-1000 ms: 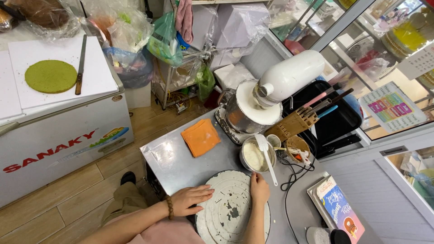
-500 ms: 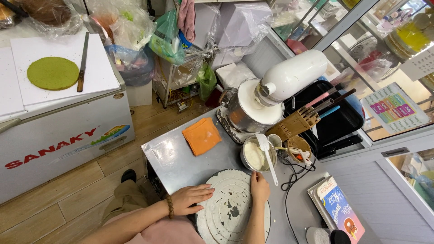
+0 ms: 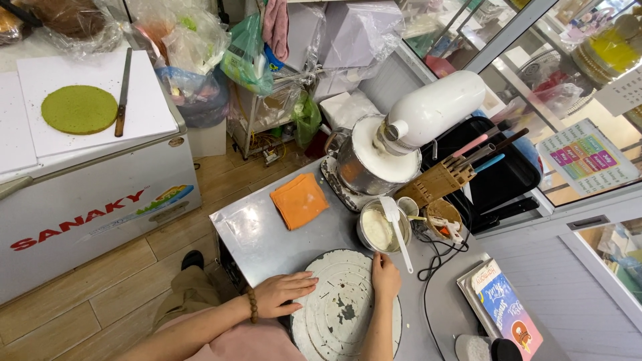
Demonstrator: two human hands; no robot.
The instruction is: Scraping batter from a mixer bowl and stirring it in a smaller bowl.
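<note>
Head view: left hand (image 3: 284, 294), right hand (image 3: 386, 275) flat, ungripping, on one turntable (image 3: 341, 311).

A stainless steel worktable (image 3: 267, 234) carries a round white cake turntable (image 3: 344, 307) at its six o'clock edge. A folded orange cloth (image 3: 299, 199) lies at ten o'clock. A metal bowl (image 3: 380, 228) of what looks like cream, spatula (image 3: 396, 227) resting in it, sits at centre; a white stand mixer (image 3: 408, 134) stands at twelve.
</note>
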